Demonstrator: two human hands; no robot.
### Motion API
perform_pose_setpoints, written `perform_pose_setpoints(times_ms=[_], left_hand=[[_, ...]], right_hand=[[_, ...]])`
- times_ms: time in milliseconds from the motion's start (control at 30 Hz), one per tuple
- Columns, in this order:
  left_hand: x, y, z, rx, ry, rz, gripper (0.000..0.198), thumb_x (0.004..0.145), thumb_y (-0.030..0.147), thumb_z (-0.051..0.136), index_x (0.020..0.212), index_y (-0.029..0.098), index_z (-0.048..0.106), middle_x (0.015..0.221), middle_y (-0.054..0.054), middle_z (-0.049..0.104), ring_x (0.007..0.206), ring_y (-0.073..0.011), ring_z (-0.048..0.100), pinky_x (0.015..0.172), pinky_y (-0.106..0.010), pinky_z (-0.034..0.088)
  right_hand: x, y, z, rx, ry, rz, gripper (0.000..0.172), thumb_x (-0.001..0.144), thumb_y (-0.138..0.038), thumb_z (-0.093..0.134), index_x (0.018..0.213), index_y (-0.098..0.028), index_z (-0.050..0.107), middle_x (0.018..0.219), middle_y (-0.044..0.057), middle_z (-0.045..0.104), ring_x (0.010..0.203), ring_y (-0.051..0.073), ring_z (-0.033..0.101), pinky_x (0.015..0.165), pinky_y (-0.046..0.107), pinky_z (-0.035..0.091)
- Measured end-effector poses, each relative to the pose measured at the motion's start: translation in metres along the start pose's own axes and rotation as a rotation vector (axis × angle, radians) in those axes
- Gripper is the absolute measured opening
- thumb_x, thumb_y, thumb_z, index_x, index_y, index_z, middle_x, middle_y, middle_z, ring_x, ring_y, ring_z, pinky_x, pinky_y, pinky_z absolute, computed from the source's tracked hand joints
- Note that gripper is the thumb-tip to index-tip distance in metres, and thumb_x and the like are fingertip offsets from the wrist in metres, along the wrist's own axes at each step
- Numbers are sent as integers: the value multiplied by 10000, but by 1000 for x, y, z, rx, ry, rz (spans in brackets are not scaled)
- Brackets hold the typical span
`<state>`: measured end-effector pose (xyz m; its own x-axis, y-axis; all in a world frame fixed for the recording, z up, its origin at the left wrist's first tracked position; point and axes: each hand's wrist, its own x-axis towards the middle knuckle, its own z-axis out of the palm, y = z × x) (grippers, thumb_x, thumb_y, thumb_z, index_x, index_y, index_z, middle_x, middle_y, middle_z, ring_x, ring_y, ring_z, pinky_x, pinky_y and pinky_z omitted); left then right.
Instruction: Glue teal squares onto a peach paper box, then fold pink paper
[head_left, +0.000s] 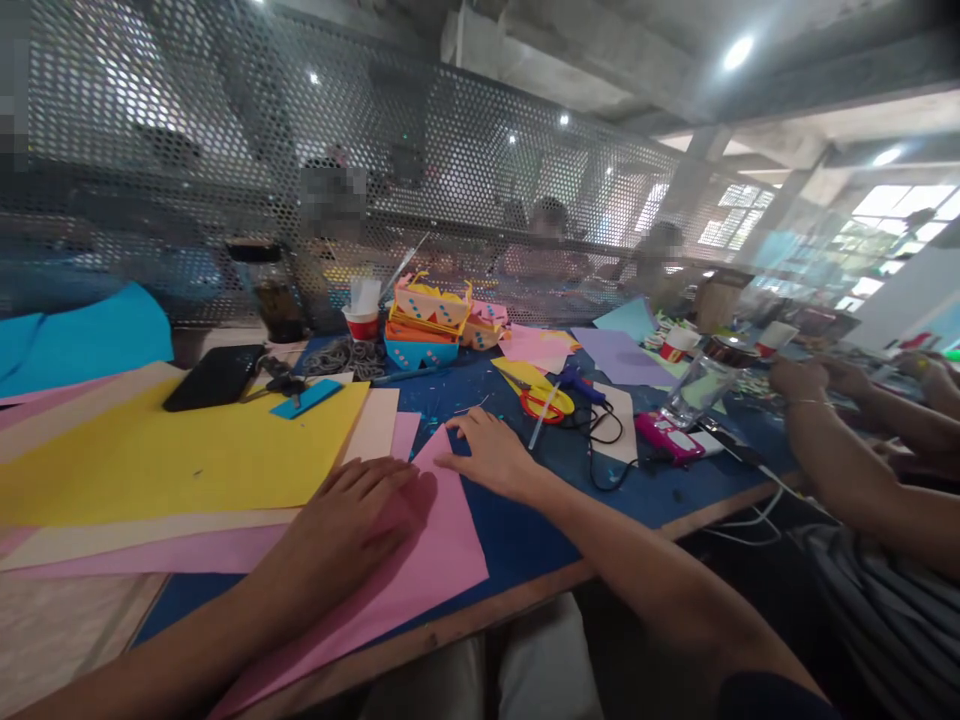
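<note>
A pink sheet of paper (442, 540) lies on the blue tabletop in front of me, one corner pointing away. My left hand (367, 515) rests flat on it, palm down, fingers stretched toward the far corner. At that corner is my right hand (491, 455), its thumb and forefinger apart and touching the paper's edge; nothing is visibly gripped. Left of my hands lies a stack of large sheets with a yellow sheet (225, 450) on top. Orange-handled scissors (544, 402) lie beyond my right hand, next to a blue glue gun (581, 382).
A black phone (214, 378), keys (281, 380) and a blue strip (307, 398) lie on the yellow sheet. Decorated paper crafts (427, 325) stand near the perforated metal screen (465, 170). A glass jar (697, 385) and magenta power strip (669, 438) are rightward, near another person's arm (847, 450).
</note>
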<state>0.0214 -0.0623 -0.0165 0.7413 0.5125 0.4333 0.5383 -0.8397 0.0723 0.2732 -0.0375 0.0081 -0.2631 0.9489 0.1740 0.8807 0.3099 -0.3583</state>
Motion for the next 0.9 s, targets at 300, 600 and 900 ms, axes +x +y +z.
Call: perform_pose_setpoints(times_ms=[300,600,900], left_hand=[[0,-3,2,-96,-110,-177,458,988,439,569,1418,283,573,1435,-72,645,1321,-324,566,1157,-564,384],[-2,-7,5,-92,-67,-171,508,956,475,616,1418,269,577,1442,-107,644,1358,-356,548,1192,-643,331],[1,-6,1,-119,-94,-156,482,977,538,583,1393,295,579,1416,-77,659,1331,-323,577,1192,-604,326]], right_hand=[[1,0,3,-5,-3,-19,505,932,-579,671,1259,-195,679,1205,100,617,1116,256,588,984,413,451],[1,4,7,-15,22,-55,476,935,-528,691,1284,-205,683,1207,103,609,1142,264,568,1001,433,444],[4,3,7,-48,32,-18,504,1002,-524,590,1395,-210,620,1289,128,583,1221,285,525,1014,449,440]])
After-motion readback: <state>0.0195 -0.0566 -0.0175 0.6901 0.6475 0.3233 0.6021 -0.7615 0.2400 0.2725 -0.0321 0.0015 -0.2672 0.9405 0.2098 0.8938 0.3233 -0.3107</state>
